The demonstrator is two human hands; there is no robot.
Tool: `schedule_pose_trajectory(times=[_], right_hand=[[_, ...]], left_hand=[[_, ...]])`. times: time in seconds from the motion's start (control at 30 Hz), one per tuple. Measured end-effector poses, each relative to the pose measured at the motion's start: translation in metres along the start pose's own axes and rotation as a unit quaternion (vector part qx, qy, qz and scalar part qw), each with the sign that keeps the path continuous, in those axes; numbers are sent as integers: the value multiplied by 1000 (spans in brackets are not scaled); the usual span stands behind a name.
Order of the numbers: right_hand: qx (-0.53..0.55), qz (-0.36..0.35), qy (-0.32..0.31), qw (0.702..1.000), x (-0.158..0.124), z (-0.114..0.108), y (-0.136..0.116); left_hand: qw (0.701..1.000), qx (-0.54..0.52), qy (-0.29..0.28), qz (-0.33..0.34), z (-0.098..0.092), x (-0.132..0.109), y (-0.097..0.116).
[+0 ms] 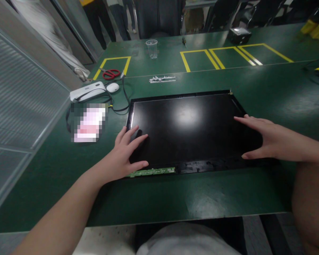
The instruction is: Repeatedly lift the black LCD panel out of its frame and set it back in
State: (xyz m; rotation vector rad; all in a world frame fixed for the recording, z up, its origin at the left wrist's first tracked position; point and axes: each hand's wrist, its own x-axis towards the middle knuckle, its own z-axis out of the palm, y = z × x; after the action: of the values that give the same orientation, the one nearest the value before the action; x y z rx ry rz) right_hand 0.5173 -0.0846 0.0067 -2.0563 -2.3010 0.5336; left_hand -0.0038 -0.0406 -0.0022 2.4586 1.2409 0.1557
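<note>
A black flat display panel [186,131] lies face up on the green table, with a bright light reflected in its glass. Along its lower left edge runs a narrow green circuit board [154,172]. My left hand [129,150] is at the panel's left side, fingers spread over the corner and the thumb near the circuit board. Over the right side is my right hand [263,136], its fingers and thumb stretched apart at the panel's edge. Whether either hand presses on the panel or hovers just above it, I cannot tell.
Left of the panel are a blurred-out bright rectangle [89,124], a white elongated device [87,91], a white mouse [112,87], black cable and red scissors [111,74]. Beyond stand white scraps [162,79], a clear cup [152,49] and a black box [239,35]. People stand behind the table.
</note>
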Motion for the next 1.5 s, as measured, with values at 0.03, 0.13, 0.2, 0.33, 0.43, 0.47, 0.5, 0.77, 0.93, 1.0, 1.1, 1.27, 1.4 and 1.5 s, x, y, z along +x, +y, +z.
schedule_pose_trajectory(times=[0.03, 0.13, 0.2, 0.33, 0.43, 0.47, 0.5, 0.77, 0.93, 1.0, 1.1, 1.27, 1.4, 1.5], right_hand=[[0, 3, 1, 1000, 0, 0, -1], [-1, 10, -1, 1000, 0, 0, 0], [0, 3, 2, 1000, 0, 0, 2], [-2, -7, 11, 1000, 0, 1, 8], [-10, -4, 16, 1000, 1, 2, 8], [-11, -3, 17, 1000, 1, 2, 7], [-12, -2, 16, 1000, 1, 2, 7], [-8, -25, -43, 999, -2, 2, 12], [12, 4, -62, 998, -5, -3, 15], [12, 22, -60, 998, -6, -5, 15], [13, 42, -71, 997, -7, -5, 15], [39, 43, -88, 994, -7, -6, 13], [44, 41, -86, 994, -5, -4, 13], [44, 39, -83, 995, -5, -2, 15]], left_hand=[[1000, 1, 1, 1, 0, 0, 0], [1000, 3, 8, 6, 1, 0, -1], [1000, 3, 8, 7, 1, 0, -1], [1000, 4, 4, 6, 1, 0, -2], [1000, 5, 11, 9, 3, -1, -3], [1000, 6, 16, 11, 4, -1, -4], [1000, 6, 21, 14, 5, -1, -5], [1000, 0, 4, 3, 0, 0, -1], [1000, -1, 6, 0, 0, 1, 0], [1000, 2, 5, 0, 0, 0, 0], [1000, 9, 3, 1, 1, 0, 1], [1000, 13, 13, 1, 2, 0, 0], [1000, 9, 11, 1, 2, 0, -1], [1000, 9, 6, -2, 1, 0, -1]])
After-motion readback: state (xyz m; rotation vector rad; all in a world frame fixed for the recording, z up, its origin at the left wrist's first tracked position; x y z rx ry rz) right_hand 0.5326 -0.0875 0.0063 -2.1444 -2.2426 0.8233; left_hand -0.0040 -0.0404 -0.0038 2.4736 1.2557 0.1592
